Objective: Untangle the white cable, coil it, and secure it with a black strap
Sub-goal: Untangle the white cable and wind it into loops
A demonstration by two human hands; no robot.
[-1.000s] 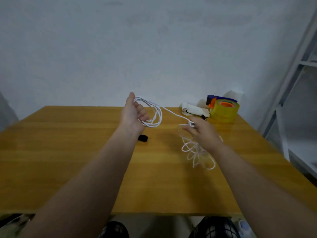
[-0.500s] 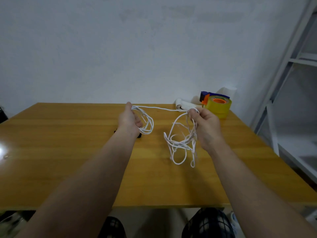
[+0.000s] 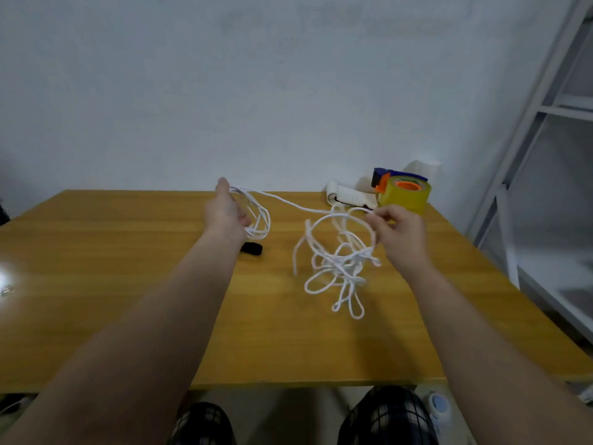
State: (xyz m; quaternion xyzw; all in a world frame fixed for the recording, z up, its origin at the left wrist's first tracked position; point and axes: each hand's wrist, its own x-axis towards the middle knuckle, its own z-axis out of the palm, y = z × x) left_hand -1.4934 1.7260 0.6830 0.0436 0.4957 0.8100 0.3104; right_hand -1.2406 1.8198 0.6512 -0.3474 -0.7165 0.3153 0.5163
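Observation:
My left hand (image 3: pixel 226 213) is raised above the wooden table (image 3: pixel 128 284) and holds several coiled loops of the white cable (image 3: pixel 337 264) at its palm side. A single strand runs from that coil across to my right hand (image 3: pixel 398 232), which pinches the cable between thumb and fingers. Below my right hand a tangled bunch of loops hangs down, its lowest loops near the tabletop. The black strap (image 3: pixel 252 248) lies flat on the table just below my left wrist, partly hidden by it.
At the table's far right corner stand a yellow tape roll with an orange core in a blue dispenser (image 3: pixel 404 194) and a white rolled item (image 3: pixel 348 198). A grey metal shelf frame (image 3: pixel 526 155) rises to the right. My knees show below the front edge.
My right hand has lifted the tangled bunch off the table and now holds it higher and further right. The tangle has spread into wider loops. My left hand keeps its coil.

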